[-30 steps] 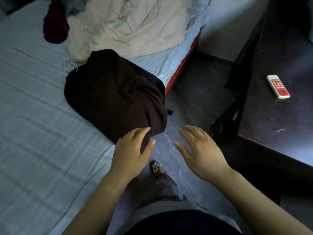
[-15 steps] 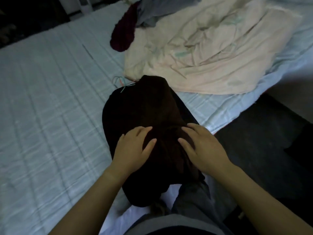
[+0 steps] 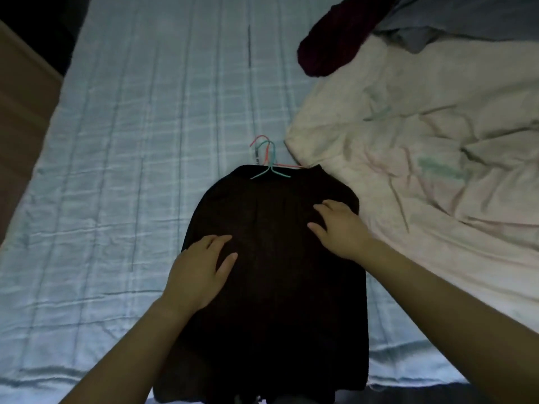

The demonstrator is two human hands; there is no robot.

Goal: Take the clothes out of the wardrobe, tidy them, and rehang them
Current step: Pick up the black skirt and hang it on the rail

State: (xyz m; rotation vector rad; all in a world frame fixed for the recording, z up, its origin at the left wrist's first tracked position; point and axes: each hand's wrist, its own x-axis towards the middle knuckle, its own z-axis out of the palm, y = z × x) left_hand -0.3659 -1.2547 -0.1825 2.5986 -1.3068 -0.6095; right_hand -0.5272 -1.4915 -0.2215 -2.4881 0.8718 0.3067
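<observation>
Dark garment (image 3: pixel 277 287) beside cream quilt (image 3: pixel 423 176), hangers (image 3: pixel 269 158) above.

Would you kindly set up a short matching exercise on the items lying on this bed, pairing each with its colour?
Things:
1. garment under both hands
2. crumpled blanket
3. bundled cloth at the far end
4. bed sheet

Colours:
A. cream
B. pale blue check
C. dark brown, near black
D. deep maroon

Pairs: 1-C, 2-A, 3-D, 4-B
</observation>
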